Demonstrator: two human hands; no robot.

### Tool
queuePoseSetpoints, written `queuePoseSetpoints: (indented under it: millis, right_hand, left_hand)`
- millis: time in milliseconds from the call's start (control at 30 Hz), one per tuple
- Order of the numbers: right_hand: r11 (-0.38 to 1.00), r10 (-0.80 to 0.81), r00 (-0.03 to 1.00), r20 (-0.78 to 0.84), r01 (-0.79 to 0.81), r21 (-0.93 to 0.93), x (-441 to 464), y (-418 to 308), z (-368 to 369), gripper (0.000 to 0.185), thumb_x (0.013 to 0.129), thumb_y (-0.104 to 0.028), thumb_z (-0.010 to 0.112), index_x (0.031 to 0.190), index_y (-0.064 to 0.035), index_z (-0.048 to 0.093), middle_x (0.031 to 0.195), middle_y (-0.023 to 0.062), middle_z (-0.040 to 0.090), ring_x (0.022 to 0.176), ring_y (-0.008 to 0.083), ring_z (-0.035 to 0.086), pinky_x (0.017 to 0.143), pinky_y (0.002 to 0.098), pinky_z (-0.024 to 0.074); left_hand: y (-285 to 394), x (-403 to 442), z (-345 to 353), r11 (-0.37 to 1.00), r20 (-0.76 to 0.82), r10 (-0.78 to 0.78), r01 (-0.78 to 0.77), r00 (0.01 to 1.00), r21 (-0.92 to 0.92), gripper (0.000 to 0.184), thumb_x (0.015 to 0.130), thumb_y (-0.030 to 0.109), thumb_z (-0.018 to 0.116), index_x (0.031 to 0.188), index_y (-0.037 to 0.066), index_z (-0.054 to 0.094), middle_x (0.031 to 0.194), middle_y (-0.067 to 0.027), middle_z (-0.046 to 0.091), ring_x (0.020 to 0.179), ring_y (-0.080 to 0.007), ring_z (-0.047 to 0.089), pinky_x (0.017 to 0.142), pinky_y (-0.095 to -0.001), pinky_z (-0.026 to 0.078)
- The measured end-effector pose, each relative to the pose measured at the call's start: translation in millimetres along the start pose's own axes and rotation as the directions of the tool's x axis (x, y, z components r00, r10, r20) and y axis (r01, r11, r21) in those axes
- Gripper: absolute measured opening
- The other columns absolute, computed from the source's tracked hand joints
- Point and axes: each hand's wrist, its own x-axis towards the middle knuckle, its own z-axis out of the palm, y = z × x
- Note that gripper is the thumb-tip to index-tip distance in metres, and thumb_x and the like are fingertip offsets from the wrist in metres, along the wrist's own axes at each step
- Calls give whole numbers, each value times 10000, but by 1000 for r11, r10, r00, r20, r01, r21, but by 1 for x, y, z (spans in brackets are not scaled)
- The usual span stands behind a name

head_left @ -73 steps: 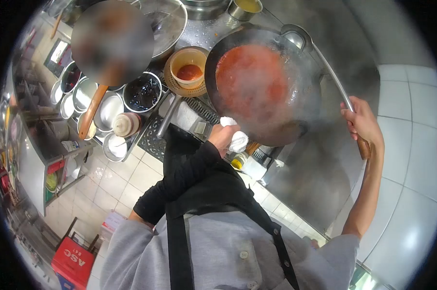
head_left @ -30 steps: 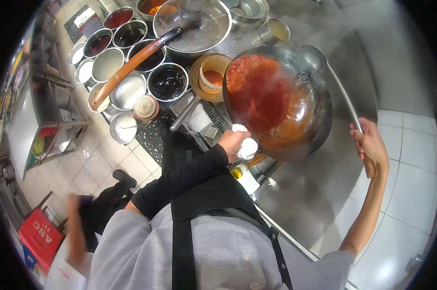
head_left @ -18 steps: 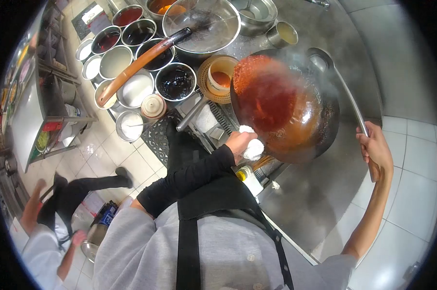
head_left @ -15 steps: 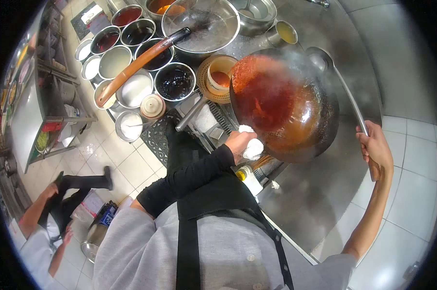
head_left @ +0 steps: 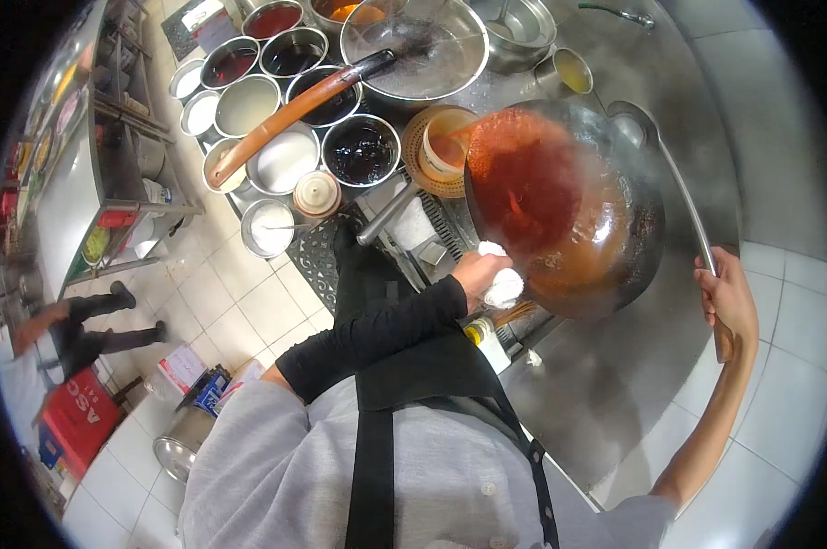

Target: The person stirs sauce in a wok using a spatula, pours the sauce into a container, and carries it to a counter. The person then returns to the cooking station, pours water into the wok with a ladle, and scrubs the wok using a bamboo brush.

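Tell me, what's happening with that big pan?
The person's left hand grips a white cloth at the edge of the big pan, which is tipped. Red sauce lies to one side, by a small tub, and some seems to be running in. The right hand holds a ladle, its bowl at the pan's rim.

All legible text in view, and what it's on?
"ASC": red box, lower left.
Smaller characters under "ASC": too small to read surely.
Blue package: lettering too blurred.
Pink-and-white carton: print too small.
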Motion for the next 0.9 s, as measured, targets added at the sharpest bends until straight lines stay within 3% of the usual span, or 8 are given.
queuePoseSetpoints:
  millis: [267, 533, 633, 900]
  right_hand:
    - [1000, -4, 1000, -21, 4, -9, -1, -5, 3, 117, 904, -41, 560, 1010, -5, 526, 630, -23, 438, 400, 52, 385, 328, 244, 329]
    - [1000, 8, 1000, 5, -8, -25, -2, -12, 1, 114, 900, -32, 560, 1002, 7, 527, 617, -16, 445, 410, 68, 415, 347, 266, 356]
    - [1000, 19, 1000, -14, -19, -8, -4, -14, 4, 119, 899, -33, 549, 1011, 1, 529, 633, -29, 421, 415, 50, 367, 343, 240, 308]
    - [1000, 10, 1000, -22, -10, -10, -8, -20, 3, 111, 892, -27, 549, 1000, -7, 530, 633, -29, 419, 420, 50, 359, 349, 247, 304]
  left_hand:
    - [3, -7, 2, 999, -13, 7, -7, 1000, -34, 162, 905, 118, 614, 1021, 6, 627, 845, -93, 689, 694, -218, 695, 581, -388, 557]
    - [10, -20, 7, 993, 27, -23, 26, 999, -119, 91, 923, 85, 581, 960, 8, 616, 816, -77, 652, 688, -205, 681, 600, -354, 529]
    - [9, -18, 6, 993, 34, -15, 19, 999, -115, 90, 926, 87, 579, 957, 9, 613, 818, -71, 653, 689, -201, 679, 600, -359, 524]
    - [14, -26, 10, 992, 38, -30, 34, 999, -122, 84, 926, 81, 581, 965, 14, 612, 820, -62, 657, 695, -197, 679, 606, -366, 523]
